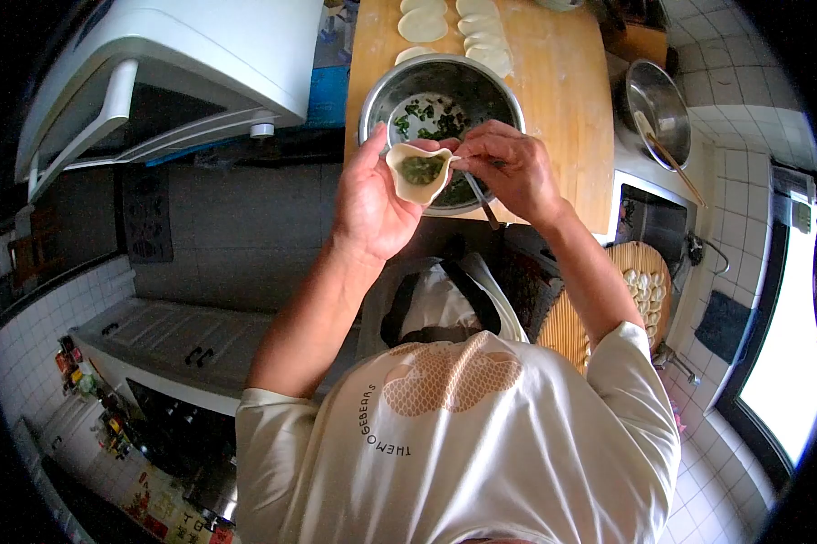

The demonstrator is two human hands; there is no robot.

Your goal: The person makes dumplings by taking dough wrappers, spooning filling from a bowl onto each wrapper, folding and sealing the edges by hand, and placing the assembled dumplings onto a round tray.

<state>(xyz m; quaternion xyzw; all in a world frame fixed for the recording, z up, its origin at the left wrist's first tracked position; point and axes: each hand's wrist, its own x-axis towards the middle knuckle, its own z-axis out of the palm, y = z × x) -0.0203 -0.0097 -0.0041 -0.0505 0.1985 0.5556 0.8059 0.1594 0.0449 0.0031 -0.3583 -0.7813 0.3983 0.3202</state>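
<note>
Our left grip (372,201) cradles the wrapper (415,193); our right grip (510,168) pinches its edge. Pulling too hard could tear it, spilling filling (421,170).

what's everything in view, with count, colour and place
board: 1, light brown, upper middle
large bowl: 1, silver, on board
chopped greens: uncounted, green, in large bowl
utensil handle: 1, silver, over large bowl's near rim
flat wrappers: several, pale, far end of board
second bowl: 1, silver, right of board
wooden stick: at least 1, brown, across second bowl
round tray: 1, tan, right side
dumplings: many, pale, on round tray
appliance: 1, white, upper left
towel: 1, dark blue, right wall
window: 1, bright white, far right
small items: several, mixed colours, lower left
filled wrapper: 1, pale, over large bowl
shirt: 1, white, on the person
left hand: 1, bare, cupping filled wrapper
right hand: 1, bare, pinching filled wrapper's edge
</note>
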